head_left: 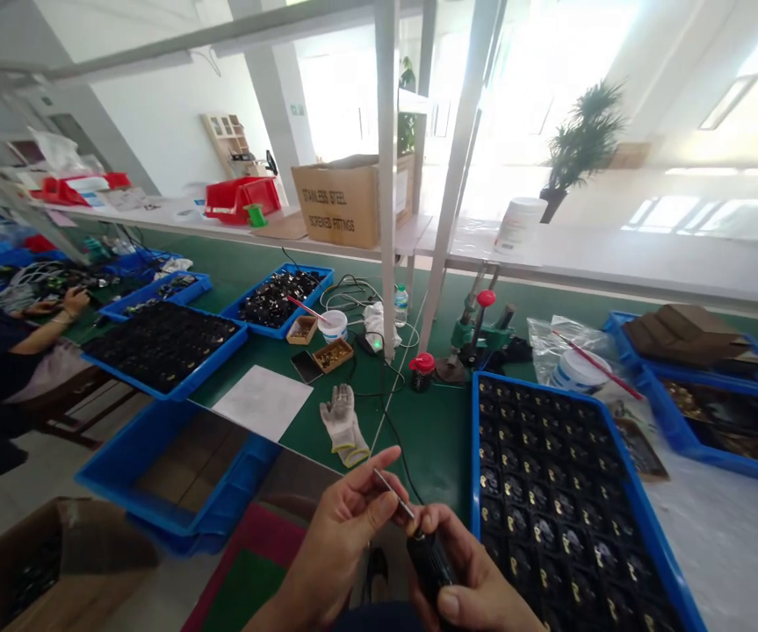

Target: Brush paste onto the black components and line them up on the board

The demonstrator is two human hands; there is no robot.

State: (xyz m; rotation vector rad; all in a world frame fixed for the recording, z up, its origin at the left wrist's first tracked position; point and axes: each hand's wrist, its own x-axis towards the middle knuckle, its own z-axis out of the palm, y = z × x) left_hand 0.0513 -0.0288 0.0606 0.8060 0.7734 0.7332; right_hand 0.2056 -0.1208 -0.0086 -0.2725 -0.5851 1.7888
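Observation:
My right hand (474, 570) is wrapped around the black body of what looks like an electric screwdriver (431, 566). From its front end a thin metal bit (393, 493) points up and to the left. The thumb and fingers of my left hand (345, 527) pinch this bit along its shaft, with the index finger stretched out beyond it. Both hands are close together in front of the bench edge. A white work glove (342, 421) lies just beyond them. To the right is a blue tray (476, 456) with rows of black parts carrying small brass-coloured pieces.
A white sheet (263, 402), small boxes of brass pieces (334, 354) and a green hand press (477, 329) with a red knob stand on the green bench. A black cord (397, 430) runs toward my hands. A co-worker's hand (75, 303) works at far left.

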